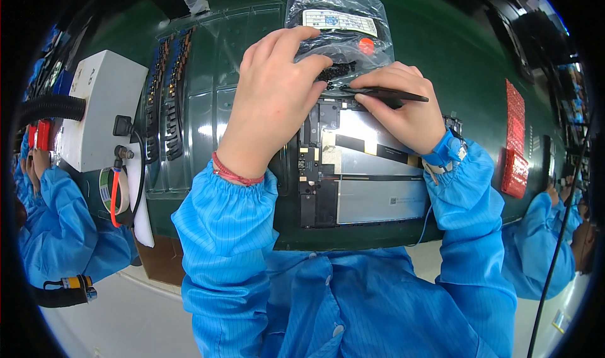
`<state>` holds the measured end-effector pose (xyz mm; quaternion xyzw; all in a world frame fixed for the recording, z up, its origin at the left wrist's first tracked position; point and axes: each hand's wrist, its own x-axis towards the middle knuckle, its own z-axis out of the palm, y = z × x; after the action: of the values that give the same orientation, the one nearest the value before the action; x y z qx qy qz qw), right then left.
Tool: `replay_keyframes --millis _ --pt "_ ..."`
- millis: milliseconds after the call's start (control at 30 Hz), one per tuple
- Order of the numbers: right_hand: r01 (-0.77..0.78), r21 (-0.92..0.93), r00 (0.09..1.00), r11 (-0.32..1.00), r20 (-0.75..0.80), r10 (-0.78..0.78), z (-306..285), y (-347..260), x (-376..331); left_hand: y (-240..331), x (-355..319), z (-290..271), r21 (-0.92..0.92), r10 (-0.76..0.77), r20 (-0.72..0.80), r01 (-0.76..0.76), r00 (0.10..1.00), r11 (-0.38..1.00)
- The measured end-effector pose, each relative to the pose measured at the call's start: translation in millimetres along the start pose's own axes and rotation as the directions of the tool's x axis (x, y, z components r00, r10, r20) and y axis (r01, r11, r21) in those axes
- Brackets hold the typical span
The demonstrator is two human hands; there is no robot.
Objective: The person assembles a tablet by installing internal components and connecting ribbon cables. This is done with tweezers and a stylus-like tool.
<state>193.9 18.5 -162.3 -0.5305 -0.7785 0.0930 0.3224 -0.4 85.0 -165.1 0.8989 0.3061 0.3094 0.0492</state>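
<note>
The blue jacket (pixel 378 295) lies nearest, with the opened-up device (pixel 378 200) beyond it on the green tabletop (pixel 441 49). The right hand (pixel 409 115) has its grip closed on black tweezers (pixel 398 94), tips at small black pieces (pixel 340 71) by the clear bag (pixel 343 2). The left hand (pixel 274 74) spreads over the bag; whether it pinches the plastic, I cannot tell. The step looks like picking out one piece; the next move calls for a light, steady squeeze.

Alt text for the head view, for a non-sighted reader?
A person's right hand holds a slim black tool at small black parts by a clear bag, the left hand also at the bag. Nearer the person lies an opened device; a clear tray with parts sits left.
</note>
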Motion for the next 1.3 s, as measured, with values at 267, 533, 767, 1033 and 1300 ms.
replay_keyframes --millis 267,533,767,1033,1300 --pt "0.049 -0.052 0.989 0.997 -0.138 -0.055 -9.5 -8.5 1.1 3.4 3.1 -5.4 0.039 0.036 -0.022 -0.036 0.999 0.999" --pt "-0.119 0.254 0.933 0.96 -0.302 0.195 -77.0 -55.2 -47.4 -0.8 6.0 -18.7 0.045 0.061 -0.172 -0.054 0.983 0.997" --pt "-0.049 0.979 0.828 -0.199 0.151 0.54 -44.4 -132.7 -125.6 32.5 -67.3 -104.7 -0.366 -0.351 -0.77 0.082 0.533 0.927" --pt "-0.556 0.066 0.64 -0.828 0.669 -0.376 132.6 -244.1 -74.4 20.7 -250.8 -126.4 -0.908 -0.89 -0.266 0.215 0.371 0.361" --pt "-0.442 0.228 0.686 -0.868 0.709 -0.163 289.5 -367.5 3.6 -25.6 -365.5 -153.7 -0.912 -0.968 0.011 -0.393 0.252 -0.113"
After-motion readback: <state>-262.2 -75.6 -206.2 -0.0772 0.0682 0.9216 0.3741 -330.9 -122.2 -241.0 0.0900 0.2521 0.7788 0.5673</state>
